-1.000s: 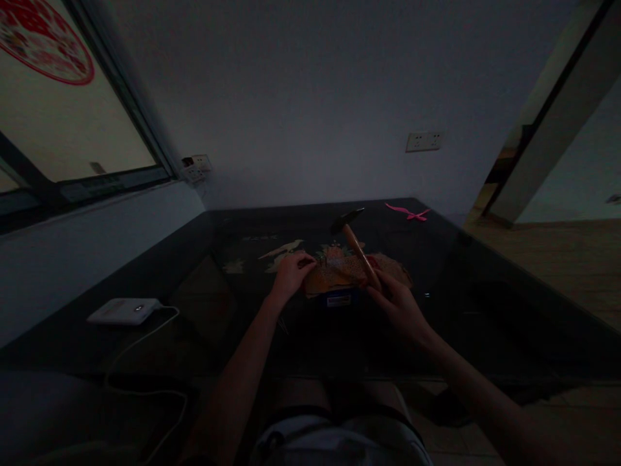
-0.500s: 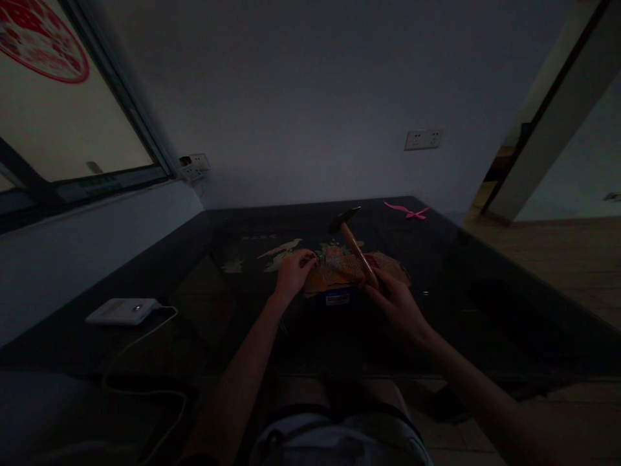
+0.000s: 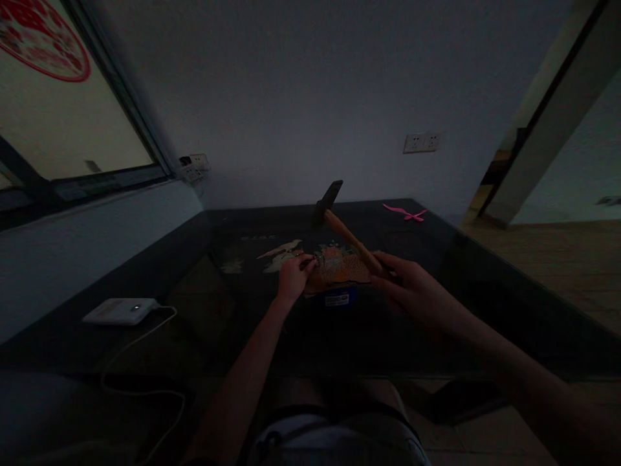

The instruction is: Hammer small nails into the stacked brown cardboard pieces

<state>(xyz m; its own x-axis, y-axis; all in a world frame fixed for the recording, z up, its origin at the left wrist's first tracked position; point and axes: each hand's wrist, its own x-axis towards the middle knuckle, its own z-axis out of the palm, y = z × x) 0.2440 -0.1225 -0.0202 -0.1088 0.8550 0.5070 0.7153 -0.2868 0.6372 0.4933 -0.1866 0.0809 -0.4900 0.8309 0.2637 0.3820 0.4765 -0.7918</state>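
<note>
Hammer [image 3: 352, 240] angles above the patterned slab [image 3: 347, 270], its handle clasped low by the right grip [image 3: 414, 285], leaving the head clear. At the slab's left end, on the tabletop [image 3: 417, 243], whether the left grip [image 3: 294, 275] pinches anything cannot be told.

Dim rm, v. low light. Dark glossy table [image 3: 485, 317] w/ bird-&-flower decoration [image 3: 287, 248] on top. Behind table: plain pale wall [image 3: 301, 97] w/ dbl outlet [image 3: 421, 142]; more outlets [image 3: 195, 166] above table's far L corner. L of table: dark-framed window [image 3: 109, 120], round red decal [image 3: 43, 39] on pane. R of table: tan floor [image 3: 548, 252], another pale wall [image 3: 577, 165] beyond.
</note>
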